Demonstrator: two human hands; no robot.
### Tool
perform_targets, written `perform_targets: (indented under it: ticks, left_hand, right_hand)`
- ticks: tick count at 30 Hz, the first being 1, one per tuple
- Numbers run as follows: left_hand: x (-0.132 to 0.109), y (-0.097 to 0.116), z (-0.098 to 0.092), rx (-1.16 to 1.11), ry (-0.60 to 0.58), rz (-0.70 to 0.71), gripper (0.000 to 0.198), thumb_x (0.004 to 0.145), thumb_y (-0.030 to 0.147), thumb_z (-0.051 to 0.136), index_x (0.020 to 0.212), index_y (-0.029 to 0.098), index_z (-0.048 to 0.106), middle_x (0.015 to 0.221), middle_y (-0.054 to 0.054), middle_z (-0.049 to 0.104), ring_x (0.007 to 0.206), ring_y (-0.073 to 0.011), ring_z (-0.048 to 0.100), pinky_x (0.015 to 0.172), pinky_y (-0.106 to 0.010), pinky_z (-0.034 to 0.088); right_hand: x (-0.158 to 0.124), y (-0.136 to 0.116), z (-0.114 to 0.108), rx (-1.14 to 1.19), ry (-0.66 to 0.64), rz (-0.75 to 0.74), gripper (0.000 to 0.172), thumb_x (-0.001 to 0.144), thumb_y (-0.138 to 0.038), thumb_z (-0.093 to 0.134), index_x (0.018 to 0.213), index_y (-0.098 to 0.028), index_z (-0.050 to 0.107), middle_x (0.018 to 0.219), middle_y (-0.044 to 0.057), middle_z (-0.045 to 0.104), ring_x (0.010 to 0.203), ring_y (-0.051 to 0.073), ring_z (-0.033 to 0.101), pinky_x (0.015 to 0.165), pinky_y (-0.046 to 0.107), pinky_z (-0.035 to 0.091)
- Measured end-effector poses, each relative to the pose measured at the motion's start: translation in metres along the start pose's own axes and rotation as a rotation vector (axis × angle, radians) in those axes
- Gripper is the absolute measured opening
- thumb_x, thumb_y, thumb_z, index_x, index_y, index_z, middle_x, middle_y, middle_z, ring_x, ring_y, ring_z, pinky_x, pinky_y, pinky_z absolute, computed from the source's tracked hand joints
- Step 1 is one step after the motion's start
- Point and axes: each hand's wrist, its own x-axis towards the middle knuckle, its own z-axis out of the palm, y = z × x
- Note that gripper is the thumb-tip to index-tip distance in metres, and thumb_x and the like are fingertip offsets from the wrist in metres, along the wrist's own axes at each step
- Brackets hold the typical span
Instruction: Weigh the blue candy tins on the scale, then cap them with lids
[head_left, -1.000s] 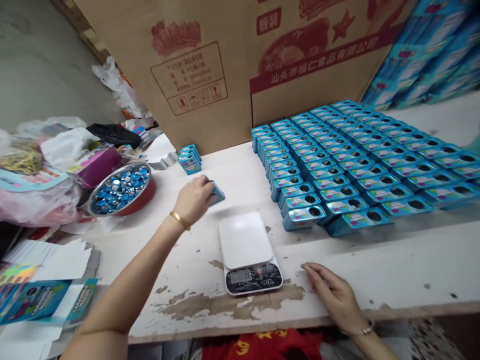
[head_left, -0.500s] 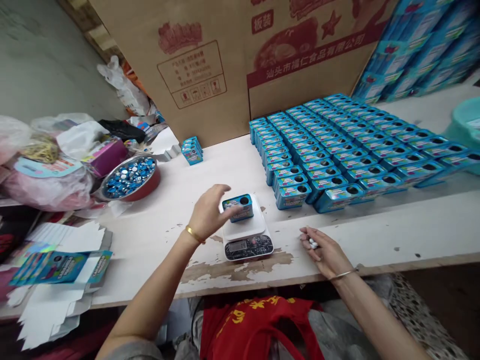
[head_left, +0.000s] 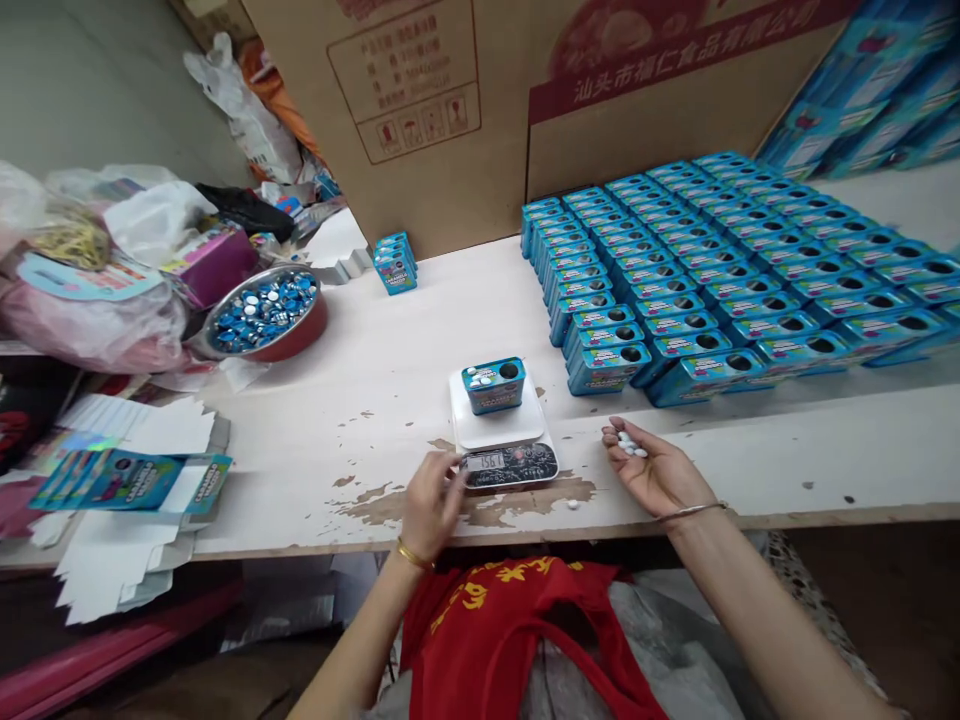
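Note:
A small blue tin with a round hole in its top stands on the white platform of a kitchen scale, whose display is lit. My left hand rests on the table with its fingers curled, touching the scale's front left corner. My right hand lies palm up to the right of the scale, fingers loosely cupped around several small white candies. One white candy lies loose on the table in front of the scale.
Rows of the same blue tins fill the table's right half. A red bowl of blue caps and a small stack of tins stand at the left. A large cardboard box backs the table. Flat cartons lie at the left edge.
My left hand set the blue tin on the scale, let go and drew back to the scale's front corner. My right hand turned palm up, showing white candies.

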Motion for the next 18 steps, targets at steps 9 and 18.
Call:
perform_targets:
  ticks: [9,18]
  left_hand:
    - [0.005,0.059,0.059,0.164,-0.603,0.482,0.035,0.091,0.022,0.04,0.126,0.021,0.045,0.128,-0.01,0.053,0.101,-0.0194,0.058,0.078,-0.031,0.051]
    - [0.018,0.06,0.068,0.181,-0.498,0.436,0.02,0.09,0.018,0.04,0.085,0.016,0.059,0.084,-0.006,0.058,0.077,-0.017,0.056,0.063,-0.028,0.048]
  right_hand:
    - [-0.014,-0.001,0.006,-0.164,-0.017,-0.011,0.016,0.071,-0.001,0.062,0.082,-0.012,0.067,0.076,0.006,0.062,0.057,0.009,0.058,0.043,0.011,0.051]
    - [-0.024,0.015,0.022,-0.218,-0.099,-0.01,0.013,0.071,-0.019,0.072,0.08,-0.012,0.067,0.066,0.003,0.058,0.049,0.007,0.051,0.034,0.012,0.04]
